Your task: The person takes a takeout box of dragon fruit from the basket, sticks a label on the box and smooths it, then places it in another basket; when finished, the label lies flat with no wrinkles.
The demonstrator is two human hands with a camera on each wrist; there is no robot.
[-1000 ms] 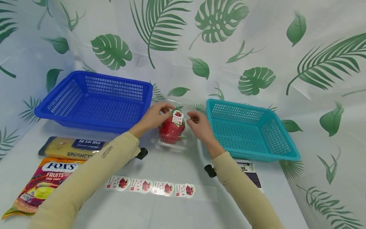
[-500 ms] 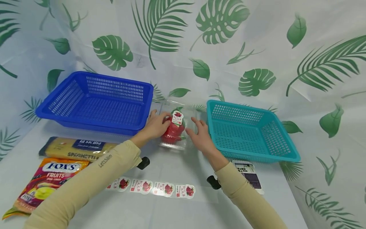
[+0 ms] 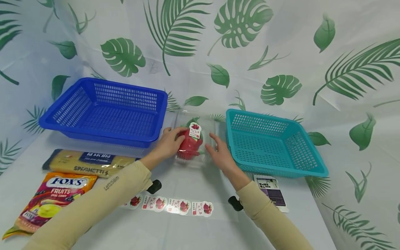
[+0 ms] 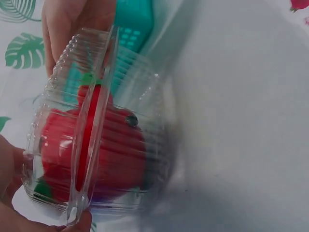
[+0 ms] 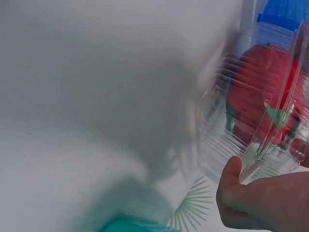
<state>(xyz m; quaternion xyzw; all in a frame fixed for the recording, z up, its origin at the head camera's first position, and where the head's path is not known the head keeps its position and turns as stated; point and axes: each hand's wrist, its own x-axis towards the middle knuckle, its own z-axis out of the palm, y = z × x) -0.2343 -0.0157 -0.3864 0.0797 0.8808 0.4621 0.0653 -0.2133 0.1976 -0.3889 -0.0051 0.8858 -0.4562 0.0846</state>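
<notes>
A clear plastic clamshell box (image 4: 123, 92) stands mid-table with a red dragon fruit (image 3: 189, 144) with green tips inside it. On top of its lid sits a white dragon fruit sticker (image 3: 195, 130). My left hand (image 3: 168, 142) grips the box's left side, thumb and fingers at the rim in the left wrist view. From the right, my right hand (image 3: 221, 152) holds the opposite side, its thumb (image 5: 231, 170) at the rim's corner in the right wrist view. Parts of both hands are hidden behind the box in the wrist views.
A blue basket (image 3: 103, 135) stands back left and a teal basket (image 3: 272, 170) back right. Spaghetti (image 3: 84, 163) and a candy bag (image 3: 53, 198) lie at left. A strip of stickers (image 3: 178, 206) lies in front; a printed card (image 3: 272, 192) is at right.
Both hands have come down from beside the sticker to the box's sides. My right fingers opened out, then came against the box. The box has shifted slightly.
</notes>
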